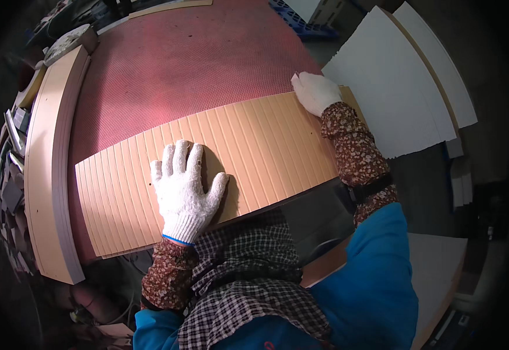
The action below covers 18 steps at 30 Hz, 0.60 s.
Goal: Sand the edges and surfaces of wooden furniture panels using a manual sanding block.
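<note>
A tan board with parallel grooves [254, 140] lies across the front of a red, mesh-textured work surface [202, 64]. My left hand [185, 189], in a white knitted glove, rests flat on the board's left half with its fingers spread. My right hand [317, 93], gloved the same way, is closed at the board's far edge near the right end. Its fingers are curled, and what they hold, if anything, is hidden. Another board's tan edge shows just beyond the right end, beside my right wrist.
Long tan boards are stacked [53, 163] along the left side, with a grey block [70, 44] behind them. Large white sheets or panels [391, 81] stand at the right. Loose offcuts [15, 192] pile up at the far left. A blue pallet [304, 26] is at the back.
</note>
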Each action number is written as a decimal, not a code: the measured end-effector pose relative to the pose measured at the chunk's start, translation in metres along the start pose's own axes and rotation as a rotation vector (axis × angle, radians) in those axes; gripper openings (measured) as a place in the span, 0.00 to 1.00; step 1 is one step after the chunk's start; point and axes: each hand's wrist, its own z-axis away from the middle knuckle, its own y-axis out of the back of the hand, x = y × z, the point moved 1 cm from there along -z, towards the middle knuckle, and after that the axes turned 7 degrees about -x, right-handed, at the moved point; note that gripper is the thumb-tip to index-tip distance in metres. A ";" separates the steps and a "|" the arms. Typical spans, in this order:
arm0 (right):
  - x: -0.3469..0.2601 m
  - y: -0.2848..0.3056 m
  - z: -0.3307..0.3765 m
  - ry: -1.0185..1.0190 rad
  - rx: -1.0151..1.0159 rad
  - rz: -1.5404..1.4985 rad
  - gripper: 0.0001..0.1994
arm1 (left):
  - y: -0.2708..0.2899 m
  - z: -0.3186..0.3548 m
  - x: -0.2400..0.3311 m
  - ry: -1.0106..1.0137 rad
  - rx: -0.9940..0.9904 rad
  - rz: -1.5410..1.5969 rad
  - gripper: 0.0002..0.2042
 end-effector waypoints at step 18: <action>0.049 -0.095 0.265 0.016 0.178 0.006 0.18 | 0.000 0.003 0.000 0.005 -0.015 -0.004 0.33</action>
